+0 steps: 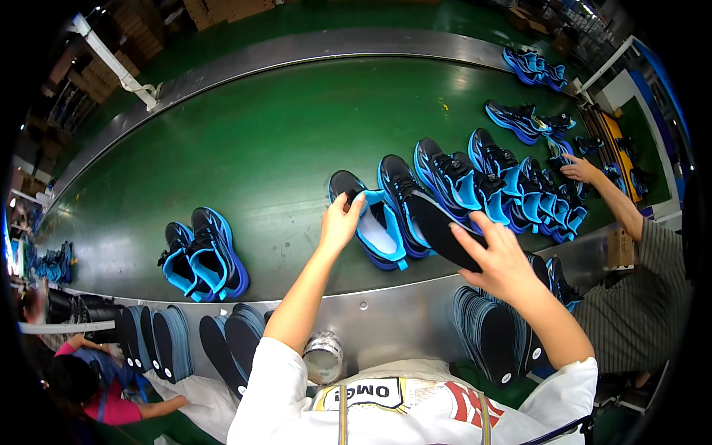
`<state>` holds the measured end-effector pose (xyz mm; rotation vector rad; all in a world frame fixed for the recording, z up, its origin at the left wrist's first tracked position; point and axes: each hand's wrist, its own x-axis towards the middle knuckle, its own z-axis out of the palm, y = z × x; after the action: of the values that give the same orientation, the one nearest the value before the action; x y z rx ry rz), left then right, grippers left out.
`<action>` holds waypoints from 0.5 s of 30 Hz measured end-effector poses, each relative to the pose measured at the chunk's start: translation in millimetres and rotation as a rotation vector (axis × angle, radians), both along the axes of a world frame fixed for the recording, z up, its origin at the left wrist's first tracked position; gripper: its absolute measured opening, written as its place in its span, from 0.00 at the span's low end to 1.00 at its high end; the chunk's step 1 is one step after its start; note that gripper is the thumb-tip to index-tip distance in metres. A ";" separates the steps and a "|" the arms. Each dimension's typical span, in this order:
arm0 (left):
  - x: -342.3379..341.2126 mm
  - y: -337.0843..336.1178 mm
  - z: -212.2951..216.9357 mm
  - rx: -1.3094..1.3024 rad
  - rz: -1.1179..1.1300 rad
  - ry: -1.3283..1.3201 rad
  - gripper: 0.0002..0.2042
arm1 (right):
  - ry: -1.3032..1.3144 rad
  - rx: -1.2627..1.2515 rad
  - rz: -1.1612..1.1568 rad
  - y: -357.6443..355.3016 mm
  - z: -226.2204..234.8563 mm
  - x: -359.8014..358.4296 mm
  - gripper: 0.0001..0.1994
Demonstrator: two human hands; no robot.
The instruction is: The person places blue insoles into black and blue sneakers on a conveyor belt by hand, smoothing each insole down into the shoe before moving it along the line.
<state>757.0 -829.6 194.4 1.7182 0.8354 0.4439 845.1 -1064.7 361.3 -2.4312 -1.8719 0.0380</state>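
Observation:
My left hand [343,222] pinches the opening of a black and blue sneaker [371,215], with its pale inside showing. The sneaker lies on the green belt, toe pointing away from me. In my right hand [498,256] is a black insole [443,231], gripped near its rear end between thumb and fingers. Its front end overlaps the opening of a neighbouring sneaker [398,182]; whether it reaches inside, I cannot tell. More sneakers of the same kind [445,167] stand close together to the right.
A pair of sneakers [215,248] stands farther left on the belt [297,111]. Insole stacks [495,334] line the near metal edge, beside a round container [323,357]. At right, a co-worker's hand [582,170] touches a shoe. Another person [111,400] works at lower left.

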 end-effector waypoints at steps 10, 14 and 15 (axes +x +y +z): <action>-1.9 6.8 7.2 -0.263 -0.041 0.011 0.16 | -0.043 0.147 0.123 21.5 -79.8 -22.5 0.07; -11.8 -5.9 8.8 -0.140 -0.021 0.006 0.15 | -0.049 0.022 0.185 38.7 -85.3 -21.6 0.04; -13.1 -7.6 10.1 -0.095 -0.021 -0.018 0.15 | -0.040 -0.010 0.196 47.7 -91.4 -22.1 0.04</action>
<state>743.8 -837.2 204.4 1.6315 0.8125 0.3982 823.0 -1017.1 269.9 -2.2613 -2.1258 0.0089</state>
